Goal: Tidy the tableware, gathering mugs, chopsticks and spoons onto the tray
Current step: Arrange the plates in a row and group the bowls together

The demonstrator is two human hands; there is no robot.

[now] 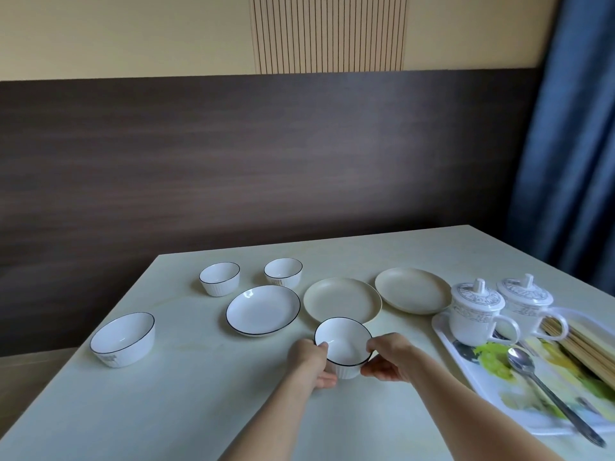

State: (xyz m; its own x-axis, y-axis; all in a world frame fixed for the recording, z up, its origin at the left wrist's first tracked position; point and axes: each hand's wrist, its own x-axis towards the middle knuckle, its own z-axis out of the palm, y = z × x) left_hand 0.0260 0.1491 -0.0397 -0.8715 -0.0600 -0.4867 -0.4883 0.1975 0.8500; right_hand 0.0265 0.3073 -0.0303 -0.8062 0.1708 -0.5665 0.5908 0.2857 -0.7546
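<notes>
Both hands meet on one small white bowl [342, 344] near the middle of the counter [206, 410]. The left hand [311, 362] cups its left side, thumb hooked over the rim; the right hand [387, 359] takes the right side, fingers curled under the wall, thumb on the rim. So each grip is closed round the bowl, nothing else in either. Whether the bowl is lifted clear of the counter I cannot tell.

The tray [519, 414] lies at three o'clock from the bowl, just beside the right forearm, so the right hand is the nearer one to it. On the tray stand two lidded mugs [472, 319] at its far end, a bundle of chopsticks [585, 351] along the far right, and a spoon [539, 380] whose long axis runs from eleven to five o'clock, handle overhanging the near edge.

The task's things look already gathered; I'd judge the bowl is only being tidied. Plates [342, 299] sit at twelve o'clock from it, touching or nearly so; other bowls [123, 339] lie well apart at nine to eleven.
</notes>
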